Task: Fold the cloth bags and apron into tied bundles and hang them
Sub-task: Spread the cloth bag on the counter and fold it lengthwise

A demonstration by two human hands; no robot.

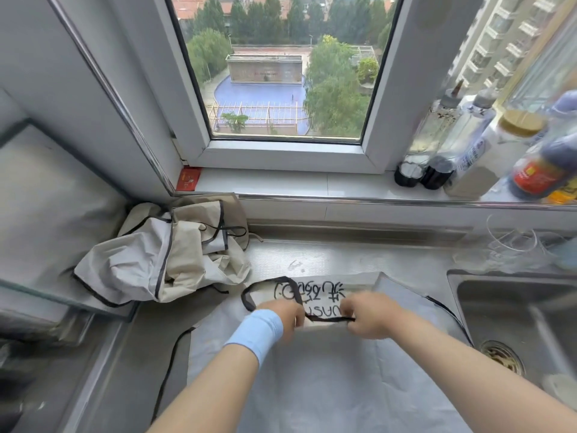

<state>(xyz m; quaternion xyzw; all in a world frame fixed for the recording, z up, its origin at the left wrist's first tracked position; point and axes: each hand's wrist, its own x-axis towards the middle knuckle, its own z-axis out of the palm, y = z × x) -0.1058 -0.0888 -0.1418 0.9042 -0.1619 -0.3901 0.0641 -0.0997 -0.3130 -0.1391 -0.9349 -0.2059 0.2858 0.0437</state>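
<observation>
A grey cloth (312, 385) with black trim lies spread flat on a steel counter (343, 257), its far edge folded back to show cream fabric with black lettering. Over that fold the left hand (287, 317), above a blue wristband, and the right hand (368, 317) each pinch a black strap (331, 319) in curled fingers, the strap stretched taut between them. A crumpled heap (162, 254) of cream cloth sits at the back left, a sink (515, 307) on the right.

One left hand (285, 314), one right hand (371, 317), one flat apron (327, 370), one crumpled cloth heap (162, 260), one sink (505, 307)
</observation>
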